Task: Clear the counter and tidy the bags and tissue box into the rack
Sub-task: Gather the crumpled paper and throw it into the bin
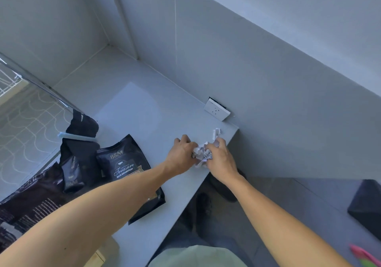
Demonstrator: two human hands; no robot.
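Both hands, left hand (181,155) and right hand (219,157), grip crumpled paper (203,153), fingers partly hidden.

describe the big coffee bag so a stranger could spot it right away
On the grey counter, look left of the hands. The big coffee bag lies flat under the left forearm. Unlike the smaller dark bags beside it, it shows "Treasure Blue Mountain" lettering.

Coffee bag (132,176): left forearm is covering its lower label.
Crumpled paper (203,153): fingers are hiding most of it.
Pink object (362,254): frame edge is cutting it off.
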